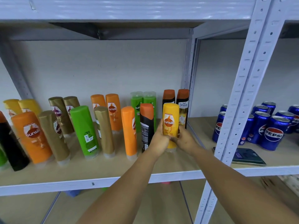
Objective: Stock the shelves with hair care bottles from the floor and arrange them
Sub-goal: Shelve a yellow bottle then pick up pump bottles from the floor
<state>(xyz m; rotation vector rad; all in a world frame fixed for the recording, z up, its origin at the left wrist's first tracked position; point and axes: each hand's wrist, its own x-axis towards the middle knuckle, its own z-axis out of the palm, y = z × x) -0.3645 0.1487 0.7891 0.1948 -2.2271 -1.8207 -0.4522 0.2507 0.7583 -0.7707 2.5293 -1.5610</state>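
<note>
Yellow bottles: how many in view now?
3 yellow bottles: two side by side at shelf's back left; one near its right end, gripped by left hand and right hand. Others may be hidden.

A wooden shelf [100, 168] carries upright hair care bottles [84, 131], right bay Pepsi cans [273, 133].

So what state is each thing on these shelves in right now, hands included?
Yellow Sunsilk bottle: upright on its cap, label forward, held by both hands.
Left hand: grips the bottle's lower left side.
Right hand: grips its lower right side.
Black bottle with orange top: standing, back label forward.
Green bottle: standing, back label forward.
Pepsi cans: upright, grouped on the neighbouring shelf.
Dark phone: lying flat by the cans.
</note>
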